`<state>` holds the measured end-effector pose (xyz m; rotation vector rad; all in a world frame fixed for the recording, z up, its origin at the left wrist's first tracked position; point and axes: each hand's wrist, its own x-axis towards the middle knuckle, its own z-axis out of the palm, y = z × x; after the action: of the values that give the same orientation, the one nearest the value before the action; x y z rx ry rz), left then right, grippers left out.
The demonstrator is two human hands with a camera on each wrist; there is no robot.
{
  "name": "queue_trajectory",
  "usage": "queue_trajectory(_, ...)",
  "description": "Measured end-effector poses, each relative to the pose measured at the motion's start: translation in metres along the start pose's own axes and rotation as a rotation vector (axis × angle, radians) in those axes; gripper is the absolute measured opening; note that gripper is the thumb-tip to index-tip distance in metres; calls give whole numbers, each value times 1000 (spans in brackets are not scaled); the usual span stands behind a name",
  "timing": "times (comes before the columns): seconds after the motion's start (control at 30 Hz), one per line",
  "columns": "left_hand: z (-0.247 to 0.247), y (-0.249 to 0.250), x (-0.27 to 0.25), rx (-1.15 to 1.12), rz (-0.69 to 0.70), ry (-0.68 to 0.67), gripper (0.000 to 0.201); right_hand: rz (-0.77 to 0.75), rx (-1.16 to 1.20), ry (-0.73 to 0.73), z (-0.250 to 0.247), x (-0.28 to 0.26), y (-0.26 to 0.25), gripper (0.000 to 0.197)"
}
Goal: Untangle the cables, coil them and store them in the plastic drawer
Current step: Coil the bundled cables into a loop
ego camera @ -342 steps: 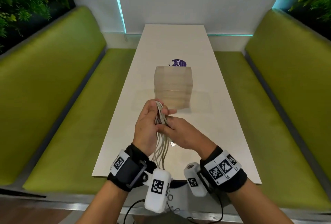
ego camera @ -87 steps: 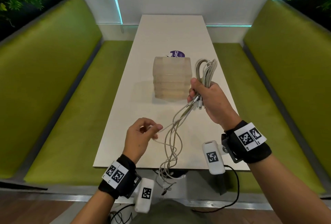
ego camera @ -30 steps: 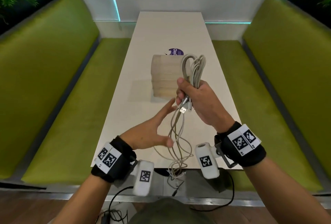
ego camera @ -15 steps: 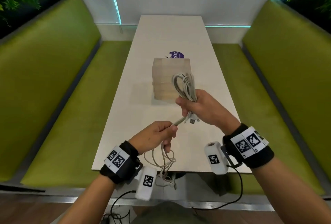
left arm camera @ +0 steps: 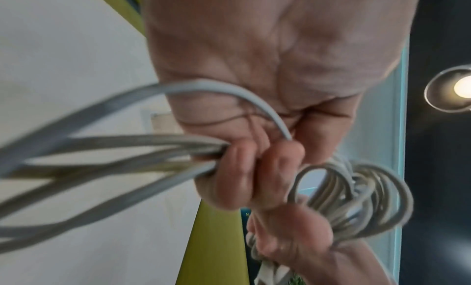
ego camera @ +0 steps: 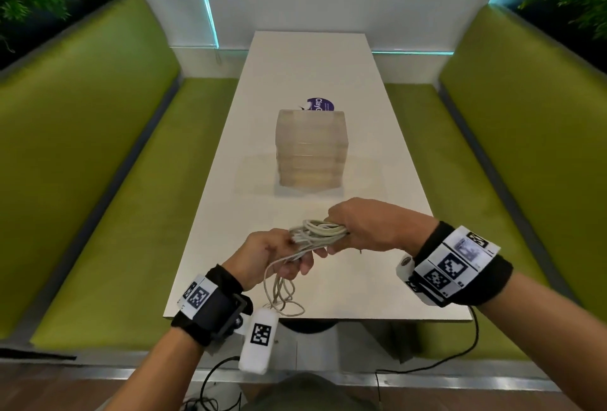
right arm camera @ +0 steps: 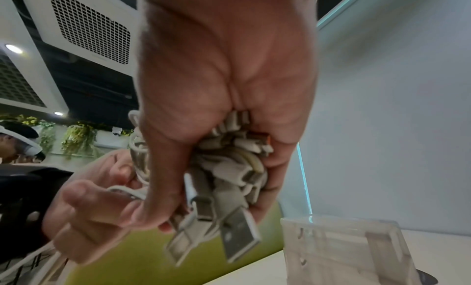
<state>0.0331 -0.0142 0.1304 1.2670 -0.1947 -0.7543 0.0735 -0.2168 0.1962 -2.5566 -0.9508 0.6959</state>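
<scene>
A bundle of grey-white cables [ego camera: 317, 233] is held over the near half of the white table [ego camera: 315, 66]. My right hand [ego camera: 363, 228] grips the coiled loops, with USB plugs [right arm camera: 229, 235] sticking out past its fingers. My left hand [ego camera: 272, 254] grips the loose strands [left arm camera: 127, 154] just beside the coil [left arm camera: 356, 196], and the slack [ego camera: 282, 295] droops in loops onto the table's near edge. The translucent plastic drawer unit [ego camera: 311, 148] stands mid-table beyond both hands, its drawers closed; it also shows at the lower right of the right wrist view [right arm camera: 344, 249].
Green padded benches [ego camera: 98, 148] [ego camera: 512, 135] run along both sides of the table. A purple round sticker [ego camera: 320, 104] lies behind the drawer unit. Black wires [ego camera: 460, 355] from my wrist cameras hang below the table edge.
My right hand has lowered and tipped the coil from upright to lying sideways. My left hand has moved up next to it along the strands, so less slack hangs off the table.
</scene>
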Motion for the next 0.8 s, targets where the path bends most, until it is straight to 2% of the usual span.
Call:
queue_trajectory(0.03,-4,-1,-1,-43,-12,-56,46,-41,-39,-8,1,-1,0,2)
queue_trajectory(0.07,-8,-2,-2,-78,-26,-110,53,-68,-93,-27,2,-2,1,8)
queue_trajectory(0.17,-12,-1,-2,-36,-123,-205,113,-93,-328,-99,12,0,-1,14)
queue_trajectory(0.2,-11,0,-2,20,-157,-217,122,-93,-386,-116,14,1,-5,11)
queue_trajectory(0.23,-6,1,-1,92,-185,-215,121,-90,-428,-127,17,3,-8,11)
queue_trajectory(0.27,0,3,0,196,-207,-193,110,-83,-457,-147,19,4,-11,14)
queue_trajectory(0.37,20,3,4,535,-245,-92,50,-78,-520,-212,23,9,-14,20)
queue_trajectory(0.43,23,-1,6,597,-233,-20,27,-53,-430,-253,21,10,-14,15)
queue_trajectory(0.5,21,-2,4,592,-203,5,25,-33,-172,-314,19,10,-9,15)
queue_trajectory(0.6,18,-1,2,572,-151,1,37,-38,116,-378,14,8,-6,15)
queue_trajectory(0.67,15,1,2,585,-112,11,48,-54,209,-369,12,9,-5,6)
queue_trajectory(0.8,9,5,5,571,-63,1,48,-50,281,-329,14,9,-6,10)
